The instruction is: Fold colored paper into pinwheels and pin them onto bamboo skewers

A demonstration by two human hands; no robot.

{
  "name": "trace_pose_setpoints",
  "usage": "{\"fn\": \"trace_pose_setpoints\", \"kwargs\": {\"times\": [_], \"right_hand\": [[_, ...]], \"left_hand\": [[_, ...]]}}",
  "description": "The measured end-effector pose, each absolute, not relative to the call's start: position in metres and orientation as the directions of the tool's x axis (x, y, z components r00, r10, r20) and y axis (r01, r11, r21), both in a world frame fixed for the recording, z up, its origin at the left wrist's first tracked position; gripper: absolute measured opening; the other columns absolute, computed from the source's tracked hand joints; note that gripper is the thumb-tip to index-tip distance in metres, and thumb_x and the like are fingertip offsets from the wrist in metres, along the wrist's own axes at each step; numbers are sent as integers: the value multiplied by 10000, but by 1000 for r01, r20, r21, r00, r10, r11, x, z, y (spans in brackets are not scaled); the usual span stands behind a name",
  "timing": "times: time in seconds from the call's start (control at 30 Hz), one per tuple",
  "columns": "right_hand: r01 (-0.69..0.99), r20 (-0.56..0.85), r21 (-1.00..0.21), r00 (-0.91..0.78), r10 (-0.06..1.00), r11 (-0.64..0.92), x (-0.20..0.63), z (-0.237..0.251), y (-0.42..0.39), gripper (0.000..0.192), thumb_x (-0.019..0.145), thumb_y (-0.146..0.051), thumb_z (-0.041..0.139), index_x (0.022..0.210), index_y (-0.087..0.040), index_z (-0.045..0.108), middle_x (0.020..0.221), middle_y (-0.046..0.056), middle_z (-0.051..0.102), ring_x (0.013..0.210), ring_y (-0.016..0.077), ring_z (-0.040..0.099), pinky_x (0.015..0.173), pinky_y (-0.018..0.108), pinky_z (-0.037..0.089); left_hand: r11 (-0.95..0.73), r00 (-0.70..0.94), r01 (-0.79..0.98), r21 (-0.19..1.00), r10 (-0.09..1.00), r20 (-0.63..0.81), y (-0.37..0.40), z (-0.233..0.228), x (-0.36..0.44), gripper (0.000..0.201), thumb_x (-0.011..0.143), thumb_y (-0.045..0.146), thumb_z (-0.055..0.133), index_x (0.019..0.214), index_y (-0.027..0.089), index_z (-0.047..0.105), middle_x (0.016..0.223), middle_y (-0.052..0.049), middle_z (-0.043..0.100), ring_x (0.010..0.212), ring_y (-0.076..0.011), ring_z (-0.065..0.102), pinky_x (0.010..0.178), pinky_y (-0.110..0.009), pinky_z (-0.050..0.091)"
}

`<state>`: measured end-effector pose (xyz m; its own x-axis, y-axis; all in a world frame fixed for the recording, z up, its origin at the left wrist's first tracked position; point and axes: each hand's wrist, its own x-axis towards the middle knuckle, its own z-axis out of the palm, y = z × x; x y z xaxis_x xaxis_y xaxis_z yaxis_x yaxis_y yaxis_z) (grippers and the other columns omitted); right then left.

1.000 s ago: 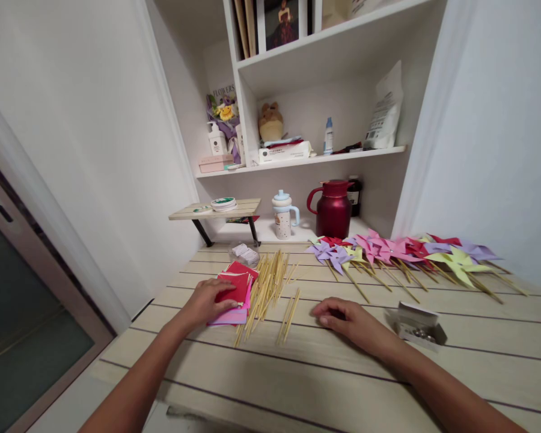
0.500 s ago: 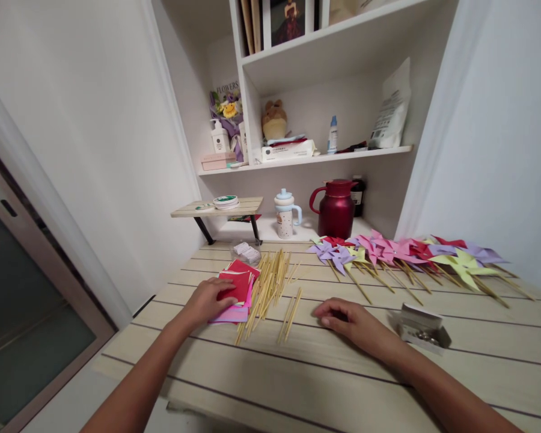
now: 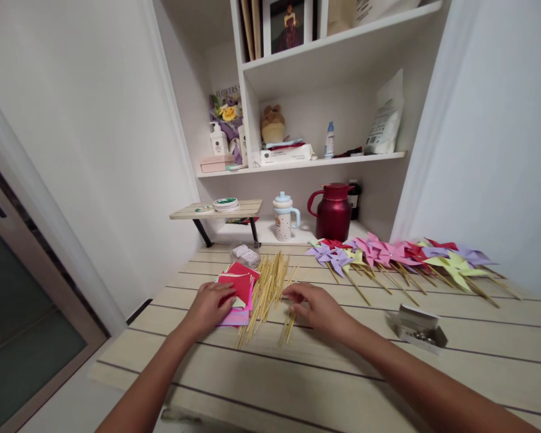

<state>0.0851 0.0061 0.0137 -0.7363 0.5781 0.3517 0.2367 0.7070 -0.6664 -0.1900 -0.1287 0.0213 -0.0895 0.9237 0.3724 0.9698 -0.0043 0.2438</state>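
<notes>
- On the pale plank table [image 3: 324,373], seen from the head camera, the left hand [image 3: 210,305] lies flat on a stack of coloured paper squares [image 3: 237,290], red on top and pink beneath, fingers spread and pressing rather than gripping.
- Just right of the stack lies a loose heap of thin wooden sticks [image 3: 270,284], with a few strays nearer the table's front edge.
- Over those strays hangs the right hand [image 3: 318,307], fingers curled down and thumb tucked toward them; whether a stick is already pinched I cannot tell, since the fingertips hide the contact.
- To do this well, I judge the top sheet should be slid off with the thumb so that only 1 square comes away, while the right hand pinches 1 stick near its middle, clear of the heap.
- Toward the right, a small open box of pins [image 3: 418,328] sits well apart from both hands.
- Behind it, a row of finished paper pinwheels [image 3: 401,255] lies fanned along the wall side.
- Farther back stand a dark red jug [image 3: 333,211] and a small lidded cup [image 3: 283,218].
</notes>
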Motion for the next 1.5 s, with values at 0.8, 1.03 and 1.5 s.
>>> {"fn": "trace_pose_setpoints", "kwargs": {"times": [0.8, 1.03, 1.5], "right_hand": [[-235, -65, -905, -745, 663, -353, 107, 11, -10, 456, 862, -564, 610, 1037, -148, 677, 970, 121, 740, 878, 210, 690, 854, 346, 480], [-516, -18, -703, -676, 737, -490, 145, 23, 1, 443, 847, -474, 687, 1192, -213, 595, 1026, 83, 754, 840, 180, 721, 789, 309, 512], [-507, 38, -852, -313, 949, -133, 169, 9, 40, 425, 598, -306, 839, 952, -209, 624, 688, -4, 735, 615, 192, 676, 602, 296, 513]], "left_hand": [[-91, 95, 994, -65, 389, 916, -112, 74, -117, 236, 879, 163, 606, 1042, 256, 749, 1028, -59, 767, 1012, -255, 621, 1060, -538, 312], [-313, 537, 832, -459, 241, 809, -68, 39, -33, 278, 933, 99, 504, 1118, 140, 708, 1069, -75, 769, 1062, -221, 625, 1173, -512, 183], [-375, -388, 577, 725, 656, 648, -23, 17, 1, 502, 954, 439, 482, 1421, 273, 407, 1416, -134, 466, 1327, -257, 445, 1111, -453, 345]]}}
